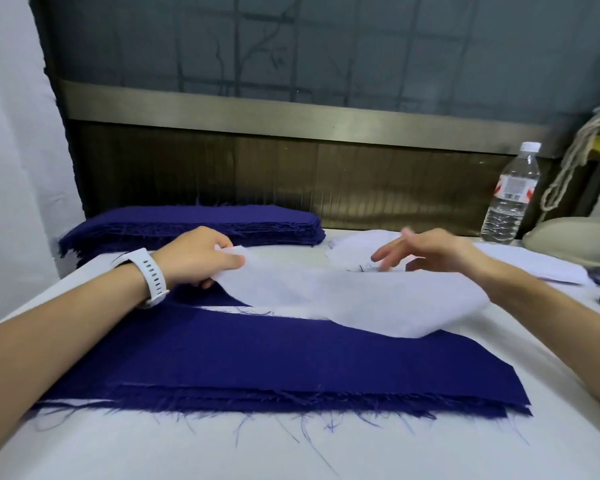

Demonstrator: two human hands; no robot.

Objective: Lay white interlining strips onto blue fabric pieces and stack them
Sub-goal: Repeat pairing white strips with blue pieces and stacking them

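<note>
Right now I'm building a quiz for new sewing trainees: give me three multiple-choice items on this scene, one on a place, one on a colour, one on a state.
1. Where is the water bottle?
A) far right of the table
B) on the floor
C) on a shelf

2. What colour is the watch on the left wrist?
A) black
B) white
C) red

3. How is the white interlining strip?
A) rolled up
B) held at one end by the left hand
C) cut in two

Answers:
1 A, it stands at the table's far right edge.
2 B, the strap is plainly white.
3 B, the fingers pinch its left end above the blue fabric piece.
</note>
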